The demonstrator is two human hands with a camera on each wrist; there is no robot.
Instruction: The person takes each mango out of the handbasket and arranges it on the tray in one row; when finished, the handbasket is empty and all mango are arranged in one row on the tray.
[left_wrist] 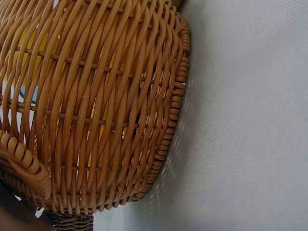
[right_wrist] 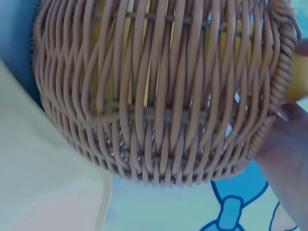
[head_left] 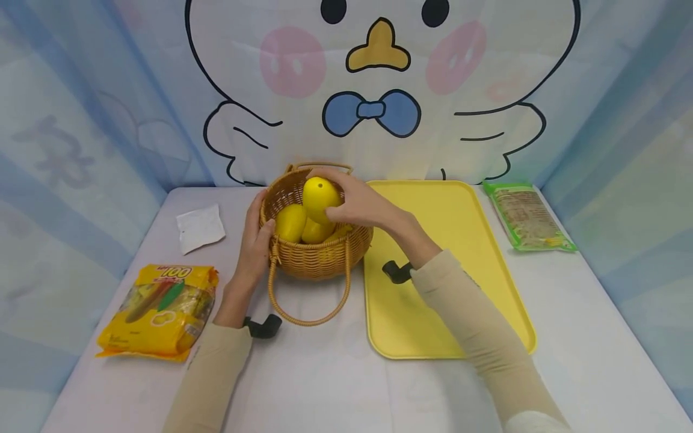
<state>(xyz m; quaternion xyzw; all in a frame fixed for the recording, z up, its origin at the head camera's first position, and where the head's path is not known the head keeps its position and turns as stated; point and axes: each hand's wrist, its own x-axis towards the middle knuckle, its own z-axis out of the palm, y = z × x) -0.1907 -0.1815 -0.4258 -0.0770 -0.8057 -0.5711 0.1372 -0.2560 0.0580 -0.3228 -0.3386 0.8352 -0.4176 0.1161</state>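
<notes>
1 yellow fruit is at the mouth of the basket, pinched by the right hand, while the left hand grips the basket. It looks smooth and firm, probably light but slightly slippery, best held round its broad middle.

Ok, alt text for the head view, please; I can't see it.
The right hand holds a yellow fruit at the mouth of a wicker basket with more fruit inside; the left hand grips the basket's side. A yellow tray lies right of it, a yellow bag left.
</notes>
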